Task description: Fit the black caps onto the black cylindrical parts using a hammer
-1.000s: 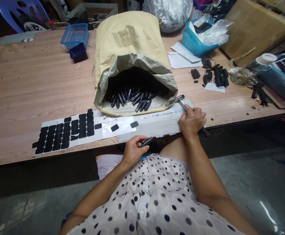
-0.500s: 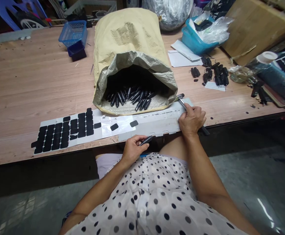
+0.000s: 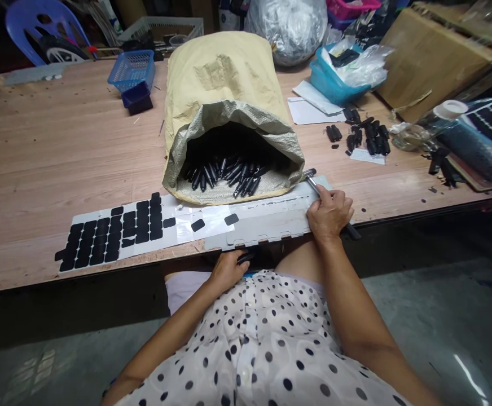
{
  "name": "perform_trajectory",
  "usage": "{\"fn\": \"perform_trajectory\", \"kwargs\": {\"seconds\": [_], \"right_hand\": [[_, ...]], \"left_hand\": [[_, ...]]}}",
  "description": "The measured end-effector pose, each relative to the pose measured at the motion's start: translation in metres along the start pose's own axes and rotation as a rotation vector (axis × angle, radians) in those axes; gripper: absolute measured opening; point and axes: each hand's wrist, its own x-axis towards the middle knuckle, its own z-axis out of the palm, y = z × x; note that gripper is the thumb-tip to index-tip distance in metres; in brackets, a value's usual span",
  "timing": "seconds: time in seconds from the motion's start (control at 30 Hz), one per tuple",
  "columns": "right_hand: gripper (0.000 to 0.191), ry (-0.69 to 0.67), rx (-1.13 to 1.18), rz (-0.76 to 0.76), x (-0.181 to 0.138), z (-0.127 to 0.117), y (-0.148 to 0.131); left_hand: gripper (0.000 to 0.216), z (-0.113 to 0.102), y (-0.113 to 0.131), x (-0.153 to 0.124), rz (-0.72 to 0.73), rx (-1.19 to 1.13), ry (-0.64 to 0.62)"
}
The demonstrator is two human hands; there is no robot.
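Observation:
At the table's front edge, my right hand (image 3: 329, 214) is wrapped round a small hammer (image 3: 312, 181) with a silver shaft. Its head lies by the bag's mouth, and its black handle end sticks out below my fist. My left hand (image 3: 228, 269) is down just below the edge, closed on a black pen-shaped piece (image 3: 245, 257); part of it is hidden by the fingers. In front of me a big yellow sack (image 3: 224, 67) lies with its mouth towards me, and many similar black pieces (image 3: 229, 173) show inside. A grey-white board (image 3: 267, 225) lies between sack and edge.
On the left, a white sheet carries rows of black rounded stickers (image 3: 97, 239). Behind stand a blue basket (image 3: 131, 69) and a dark blue box (image 3: 137, 99). Clusters of black parts (image 3: 375, 135), a turquoise basket (image 3: 334, 82) and a cardboard carton (image 3: 432, 62) are at right.
My left hand has moved down and slightly left with the black piece, from over the board's front edge to below it. The right hand keeps its grip on the hammer. The view has tilted slightly.

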Motion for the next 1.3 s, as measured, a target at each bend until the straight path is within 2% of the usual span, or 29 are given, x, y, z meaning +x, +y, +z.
{"fn": "perform_trajectory", "kwargs": {"seconds": [0.07,0.13,0.23,0.3,0.33,0.37,0.47,0.5,0.57,0.7,0.87,0.97,1.07,1.17,1.3], "right_hand": [[0.042,-0.018,0.018,0.006,0.0,-0.001,-0.001],[0.043,-0.036,0.031,0.007,0.0,-0.001,-0.001],[0.043,-0.027,0.03,0.002,-0.001,-0.001,-0.001],[0.043,-0.008,0.021,-0.005,-0.001,-0.001,-0.001],[0.043,-0.002,0.016,-0.007,-0.001,0.0,-0.001],[0.043,0.002,0.011,-0.01,-0.001,0.0,-0.001],[0.043,0.016,0.002,-0.012,-0.001,0.001,-0.001],[0.043,0.021,0.002,-0.017,-0.001,0.001,-0.002],[0.043,0.029,0.006,-0.028,-0.002,0.001,-0.002],[0.042,0.025,0.01,-0.036,-0.003,0.0,-0.002],[0.04,0.042,0.02,-0.036,-0.004,0.003,-0.001],[0.038,0.032,0.023,-0.005,-0.002,0.005,-0.002],[0.036,-0.017,0.02,0.024,0.004,0.005,-0.002],[0.035,-0.061,0.026,0.043,0.008,-0.003,0.001],[0.038,-0.018,0.126,0.081,-0.006,-0.024,0.004]], "left_hand": [[0.041,0.002,-0.005,0.002,-0.008,0.094,-0.008],[0.039,0.001,-0.003,0.0,0.06,0.123,-0.074],[0.027,-0.014,0.016,-0.003,0.185,-0.029,-0.241],[0.026,-0.031,0.034,0.004,0.215,-0.156,-0.26],[0.026,-0.04,0.043,0.012,0.217,-0.189,-0.208],[0.026,-0.049,0.051,0.022,0.218,-0.191,-0.105],[0.02,-0.069,0.067,0.066,0.213,-0.031,0.32],[0.02,-0.073,0.07,0.082,0.21,0.045,0.409],[0.023,-0.076,0.071,0.109,0.208,0.175,0.478],[0.029,-0.075,0.061,0.135,0.231,0.304,0.458],[0.019,-0.086,0.044,0.122,0.276,0.232,0.432],[0.021,-0.09,0.036,0.101,0.322,0.14,0.333],[0.022,-0.083,0.03,0.085,0.365,0.128,0.232],[0.024,-0.068,0.027,0.081,0.36,0.141,0.268],[0.023,-0.053,0.027,0.084,0.358,0.154,0.352]]}}
